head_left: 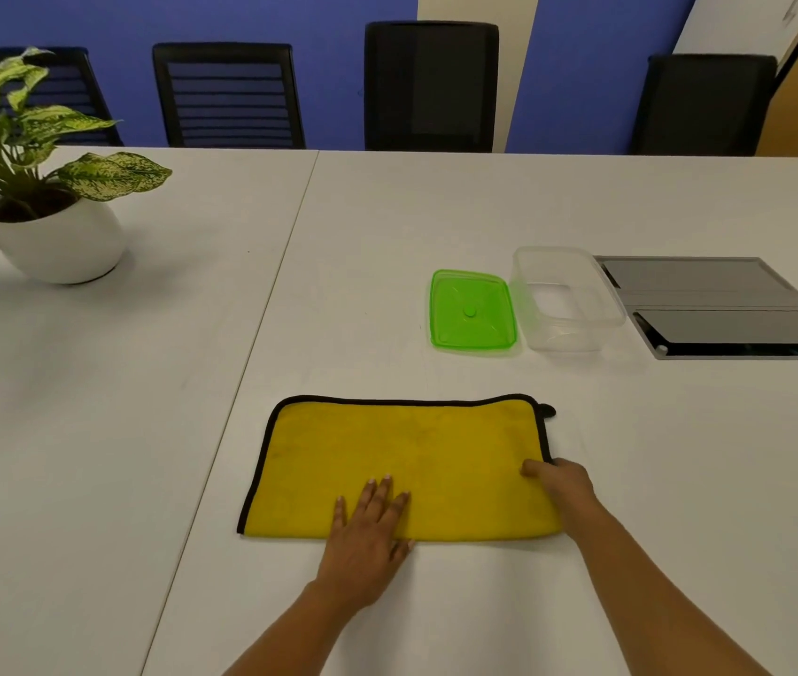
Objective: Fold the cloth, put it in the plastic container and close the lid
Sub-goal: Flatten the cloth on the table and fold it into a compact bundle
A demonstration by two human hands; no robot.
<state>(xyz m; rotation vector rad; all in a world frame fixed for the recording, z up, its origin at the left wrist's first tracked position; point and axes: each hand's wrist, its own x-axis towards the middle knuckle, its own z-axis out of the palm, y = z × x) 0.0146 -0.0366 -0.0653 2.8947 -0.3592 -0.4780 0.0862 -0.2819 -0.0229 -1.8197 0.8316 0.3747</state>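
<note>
While yellow cloth (406,456) lies folded flat on white worktop (436,212), black trim lines far and side edges, fold nearest person, small black loop at far right corner. Left hand (370,522) presses near part, fingers (387,490) straight, slightly apart. Right hand (560,480) pinches right edge, thumb on top. Green lid (472,309) and clear, open container (565,300) sit side by side beyond.

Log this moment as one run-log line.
yellow cloth: folded once, flat | left hand: flat on cloth | right hand: pinches its right edge | container: open, empty | green lid: beside it
</note>
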